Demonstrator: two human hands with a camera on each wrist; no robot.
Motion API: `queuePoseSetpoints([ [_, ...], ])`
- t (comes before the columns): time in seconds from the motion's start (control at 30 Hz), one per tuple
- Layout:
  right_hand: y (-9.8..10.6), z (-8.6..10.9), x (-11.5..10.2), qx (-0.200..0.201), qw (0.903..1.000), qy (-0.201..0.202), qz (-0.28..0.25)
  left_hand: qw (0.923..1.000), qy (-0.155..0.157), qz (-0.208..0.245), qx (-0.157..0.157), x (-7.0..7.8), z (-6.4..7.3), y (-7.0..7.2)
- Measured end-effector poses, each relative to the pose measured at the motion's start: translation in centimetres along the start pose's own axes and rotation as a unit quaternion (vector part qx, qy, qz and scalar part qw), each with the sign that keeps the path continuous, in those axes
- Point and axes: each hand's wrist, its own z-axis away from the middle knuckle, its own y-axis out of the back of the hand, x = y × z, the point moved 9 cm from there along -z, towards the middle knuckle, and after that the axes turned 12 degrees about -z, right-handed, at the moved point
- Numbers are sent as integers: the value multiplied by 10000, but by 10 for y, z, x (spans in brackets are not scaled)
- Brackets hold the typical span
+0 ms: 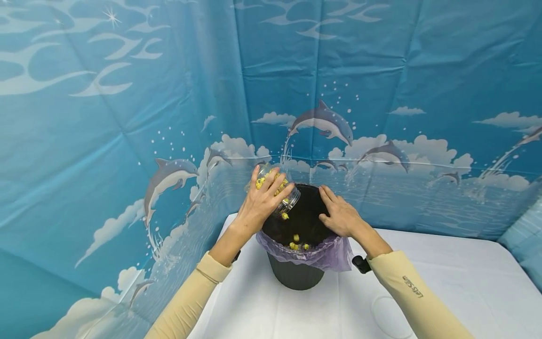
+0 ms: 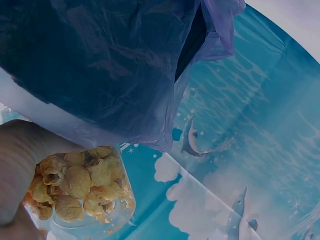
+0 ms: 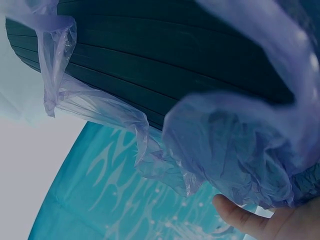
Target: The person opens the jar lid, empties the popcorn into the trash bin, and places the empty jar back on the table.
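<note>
My left hand [image 1: 263, 203] grips a clear jar [image 1: 291, 201] of yellow popcorn, tipped with its mouth down to the right above a black trash bin [image 1: 296, 273]. A popcorn piece [image 1: 285, 216] is in the air just below the mouth, and several pieces [image 1: 295, 246] show lower inside the bin. In the left wrist view, popcorn [image 2: 77, 182] still fills much of the jar beside my thumb. A purple bag [image 1: 336, 254] lines the bin and folds over its rim. My right hand [image 1: 344, 217] rests at the bin's right rim with fingers extended, thumb [image 3: 240, 217] next to the bag.
The bin stands on a white-covered table [image 1: 440, 278], near its back left part. Behind it and to the left hangs a blue curtain [image 1: 271, 75] printed with dolphins and clouds. A faint round outline [image 1: 391, 316] marks the cover at the front right.
</note>
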Motion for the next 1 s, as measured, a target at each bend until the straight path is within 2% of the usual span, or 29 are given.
queuePoseSetpoints([
  [0.6, -1, 0, 0, -57, 10000, -46, 22, 9999, -30, -77, -97, -3, -5, 3],
  [1.0, 1, 0, -1, 13, 10000, 6, 42, 10000, -49, -79, 3, -4, -7, 6],
])
